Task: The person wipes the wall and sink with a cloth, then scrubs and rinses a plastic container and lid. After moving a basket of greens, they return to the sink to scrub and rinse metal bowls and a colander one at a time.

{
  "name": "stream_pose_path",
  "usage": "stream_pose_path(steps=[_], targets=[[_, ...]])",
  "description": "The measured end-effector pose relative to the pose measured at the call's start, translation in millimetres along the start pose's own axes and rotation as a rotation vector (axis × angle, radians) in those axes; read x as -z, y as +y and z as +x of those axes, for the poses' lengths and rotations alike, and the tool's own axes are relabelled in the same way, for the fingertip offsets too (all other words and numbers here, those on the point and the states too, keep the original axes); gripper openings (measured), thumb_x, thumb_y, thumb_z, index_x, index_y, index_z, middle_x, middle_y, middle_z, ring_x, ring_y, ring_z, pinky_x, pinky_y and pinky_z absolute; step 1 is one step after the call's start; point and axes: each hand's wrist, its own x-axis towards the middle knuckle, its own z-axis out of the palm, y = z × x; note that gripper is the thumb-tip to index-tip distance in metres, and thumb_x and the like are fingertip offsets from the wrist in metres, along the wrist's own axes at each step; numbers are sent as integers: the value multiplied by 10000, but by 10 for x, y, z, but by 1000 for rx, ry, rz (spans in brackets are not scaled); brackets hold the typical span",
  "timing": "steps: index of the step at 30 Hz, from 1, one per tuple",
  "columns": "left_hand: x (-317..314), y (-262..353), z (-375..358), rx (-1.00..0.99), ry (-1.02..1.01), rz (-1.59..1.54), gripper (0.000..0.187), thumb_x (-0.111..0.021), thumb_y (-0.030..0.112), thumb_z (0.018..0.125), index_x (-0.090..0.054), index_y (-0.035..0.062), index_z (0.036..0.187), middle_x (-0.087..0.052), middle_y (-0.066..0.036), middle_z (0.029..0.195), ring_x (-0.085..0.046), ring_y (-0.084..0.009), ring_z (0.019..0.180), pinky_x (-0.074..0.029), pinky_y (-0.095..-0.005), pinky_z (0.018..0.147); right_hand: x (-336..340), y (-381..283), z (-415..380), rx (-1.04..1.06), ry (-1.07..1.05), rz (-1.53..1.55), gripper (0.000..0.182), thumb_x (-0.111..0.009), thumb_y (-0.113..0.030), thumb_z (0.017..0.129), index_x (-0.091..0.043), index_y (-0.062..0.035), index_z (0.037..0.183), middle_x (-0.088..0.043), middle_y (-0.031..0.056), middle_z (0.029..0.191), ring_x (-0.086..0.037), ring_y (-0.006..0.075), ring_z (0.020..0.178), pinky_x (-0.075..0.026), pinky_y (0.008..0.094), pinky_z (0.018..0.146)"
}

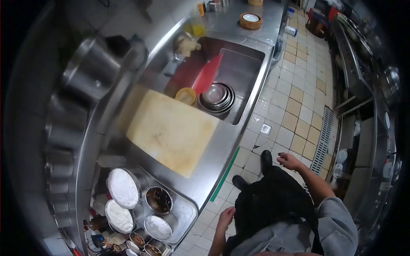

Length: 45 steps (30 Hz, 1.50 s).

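My left hand (226, 216) hangs beside my dark apron, near the counter's front edge, with its fingers curled in and no object showing in it. On the other side, my right hand (289, 161) is held out over the floor, empty, fingers loosely bent and slightly apart. Neither hand touches anything on the counter. A worn cutting board (173, 130) lies there, partly over the sink. Inside the sink (250, 55) are a stack of nested metal bowls (215, 94), a red board (208, 73) leaning at a slant and a small yellow-rimmed round item (185, 96).
Bowls of white powder (124, 187) and a pot of dark sauce (159, 200) stand on a metal tray (188, 213). Large steel pots (92, 68) line the left. A bamboo steamer (251, 21) sits at the far end. A drain grate (322, 138) crosses the tiled floor.
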Motion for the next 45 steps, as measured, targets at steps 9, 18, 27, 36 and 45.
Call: stream_pose_path(steps=[9,18,27,36,45], targets=[[-319,2986,-327,-476,136,-76,343,-617,219,1036,-629,6,1303,-721,-40,919,-619,-107,793,-511,-255,815,971,131,-144,-44,132,644,475,-575,-381,1043,-570,-4,1331,-647,95,1097,-667,208,919,-568,360,775],[-1126,3977,30,-459,486,-377,291,-617,232,1035,-668,-6,1193,-719,-69,987,-660,-141,896,-527,-284,831,2734,-285,681,220,141,516,504,-565,-371,1054,-522,-9,1402,-662,96,1150,-662,178,920,-555,328,800],[-1205,4910,954,-517,561,-49,307,-669,197,997,-665,-1,1233,-722,-82,1070,-670,-153,986,-533,-295,888,3101,-436,1267,167,221,652,499,-567,-347,1053,-521,-5,1414,-684,102,1142,-670,177,913,-546,321,778],[536,6922,2356,-760,1159,461,553,-707,196,895,-539,-22,1374,-583,-262,1351,-567,-416,1245,-452,-462,1066,3519,-943,1226,228,322,370,395,-565,-229,1062,-577,26,1363,-706,110,1122,-676,155,945,-539,313,836],[1411,7800,3443,-536,1029,971,740,-759,278,865,-407,120,1497,-428,-212,1536,-411,-403,1415,-345,-553,1147,3940,-2466,1654,330,379,315,393,-575,-226,1060,-583,36,1353,-712,121,1128,-674,172,980,-544,317,875]])
